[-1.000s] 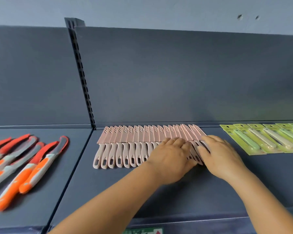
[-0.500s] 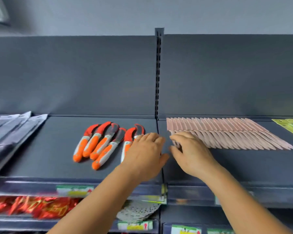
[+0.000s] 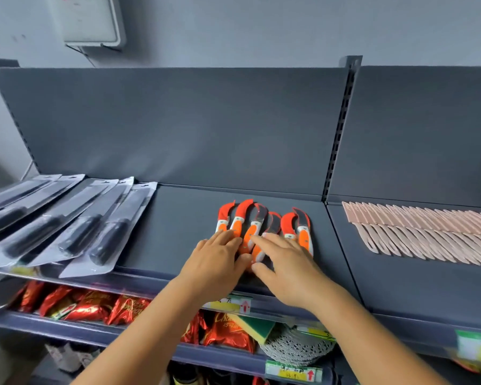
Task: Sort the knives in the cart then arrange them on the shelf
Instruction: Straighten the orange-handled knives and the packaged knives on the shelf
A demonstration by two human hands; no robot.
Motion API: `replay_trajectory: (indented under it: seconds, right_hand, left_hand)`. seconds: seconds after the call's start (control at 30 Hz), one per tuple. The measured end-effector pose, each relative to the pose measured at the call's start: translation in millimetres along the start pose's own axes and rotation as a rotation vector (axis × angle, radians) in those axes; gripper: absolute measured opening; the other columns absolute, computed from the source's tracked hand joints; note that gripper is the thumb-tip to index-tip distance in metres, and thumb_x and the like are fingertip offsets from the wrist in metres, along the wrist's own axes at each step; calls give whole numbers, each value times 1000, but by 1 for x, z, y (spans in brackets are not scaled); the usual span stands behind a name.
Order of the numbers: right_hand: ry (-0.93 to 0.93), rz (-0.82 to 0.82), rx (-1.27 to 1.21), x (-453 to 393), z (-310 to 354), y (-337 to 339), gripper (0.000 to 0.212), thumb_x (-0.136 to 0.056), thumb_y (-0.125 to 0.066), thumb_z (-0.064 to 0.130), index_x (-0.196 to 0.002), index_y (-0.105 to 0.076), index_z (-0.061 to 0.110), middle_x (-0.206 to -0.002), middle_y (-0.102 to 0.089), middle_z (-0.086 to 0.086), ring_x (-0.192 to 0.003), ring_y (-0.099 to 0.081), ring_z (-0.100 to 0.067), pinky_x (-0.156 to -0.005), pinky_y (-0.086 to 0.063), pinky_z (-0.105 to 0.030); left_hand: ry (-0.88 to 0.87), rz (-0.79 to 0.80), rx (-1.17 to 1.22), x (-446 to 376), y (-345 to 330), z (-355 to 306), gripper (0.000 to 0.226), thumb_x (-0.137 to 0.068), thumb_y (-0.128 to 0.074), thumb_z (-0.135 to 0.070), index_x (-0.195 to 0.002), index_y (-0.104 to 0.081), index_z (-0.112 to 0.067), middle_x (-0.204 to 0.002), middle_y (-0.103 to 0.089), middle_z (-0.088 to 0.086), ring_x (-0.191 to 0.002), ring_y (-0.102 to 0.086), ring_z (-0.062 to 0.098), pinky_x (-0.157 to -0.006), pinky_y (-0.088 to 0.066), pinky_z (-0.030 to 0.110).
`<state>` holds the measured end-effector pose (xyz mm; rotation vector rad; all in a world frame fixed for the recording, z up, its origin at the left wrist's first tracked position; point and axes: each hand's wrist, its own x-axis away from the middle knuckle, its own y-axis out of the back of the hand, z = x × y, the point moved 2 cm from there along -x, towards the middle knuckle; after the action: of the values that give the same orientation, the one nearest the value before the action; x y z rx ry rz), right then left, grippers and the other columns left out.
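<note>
Several orange-and-white knives (image 3: pixel 261 223) with curved sheathed blades lie side by side on the dark grey shelf (image 3: pixel 178 218). My left hand (image 3: pixel 217 262) lies flat over the handles at the left of the group, fingers straight. My right hand (image 3: pixel 286 268) rests flat on the handles at the right, fingers spread. Both hands hide the lower ends of the handles. A long overlapping row of pink knives (image 3: pixel 428 232) fills the shelf section to the right. Several black-handled knives in clear packs (image 3: pixel 67 223) lie fanned at the left.
A slotted upright post (image 3: pixel 342 129) divides the two shelf sections. Below, a lower shelf holds red snack bags (image 3: pixel 95 307), a yellow-green sponge (image 3: pixel 254 327) and a grey lace mat (image 3: pixel 295 348). Price tags (image 3: pixel 233 304) line the shelf edge.
My view has swung left from the pink knives to the orange ones. Both hands left the pink row and now lie on the orange knife handles, which sit closer together.
</note>
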<state>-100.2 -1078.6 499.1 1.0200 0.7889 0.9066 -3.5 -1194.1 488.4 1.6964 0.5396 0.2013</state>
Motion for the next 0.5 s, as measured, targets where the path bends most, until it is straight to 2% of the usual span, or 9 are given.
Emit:
replay_trajectory:
  seconds: [0.1, 0.2, 0.27, 0.3, 0.37, 0.43, 0.5]
  right_hand:
    - [31, 58, 39, -16, 7, -9, 51, -98, -38, 39, -148, -25, 34, -156, -21, 5, -144, -14, -18, -116, -14, -37]
    - [34, 68, 41, -29, 1, -9, 40, -96, -39, 30, -136, -42, 30, -144, -36, 6, -137, -26, -20, -113, -24, -38]
    - [-8, 64, 82, -37, -9, -6, 29, -91, -39, 23, -117, -51, 30, -126, -45, 10, -126, -38, -18, -106, -30, -43]
    - [-37, 71, 112, -40, -13, -5, 28, -90, -39, 23, -113, -51, 30, -123, -45, 13, -124, -39, -17, -105, -30, -47]
    - [-70, 79, 140, -47, -19, -1, 32, -91, -38, 26, -121, -50, 30, -130, -43, 14, -126, -38, -17, -106, -29, -49]
    - [-73, 61, 131, -53, -17, 0, 36, -95, -39, 33, -129, -48, 27, -140, -42, 8, -129, -36, -20, -108, -30, -46]
    - [-58, 48, 80, -57, -5, 0, 44, -97, -40, 38, -139, -41, 25, -144, -39, 3, -133, -33, -23, -109, -29, -41]
  left_hand:
    - [17, -18, 92, -3, -1, 12, 48, -99, -25, -48, -140, -41, -30, -141, -40, -10, -136, -33, 15, -106, -33, 35]
    - [37, -13, 148, -8, 1, 25, 48, -100, -30, -42, -148, -23, -43, -149, -33, -10, -142, -25, 13, -110, -32, 35]
    - [91, -10, 121, -13, 4, 34, 44, -101, -32, -36, -144, -33, -39, -150, -33, -7, -137, -33, 16, -108, -34, 33]
    - [122, -9, 99, -15, 5, 37, 40, -101, -33, -33, -140, -40, -32, -149, -35, -6, -133, -37, 18, -105, -37, 33]
    - [165, 3, 68, -18, 6, 41, 40, -101, -32, -28, -139, -42, -24, -146, -36, -6, -129, -41, 20, -101, -41, 36]
    - [193, 15, 48, -20, 6, 44, 43, -99, -34, -22, -142, -39, -26, -144, -36, -7, -125, -44, 22, -97, -44, 39]
    - [215, 2, 32, -21, 6, 48, 42, -97, -37, -18, -139, -43, -25, -140, -39, -6, -119, -47, 24, -93, -47, 40]
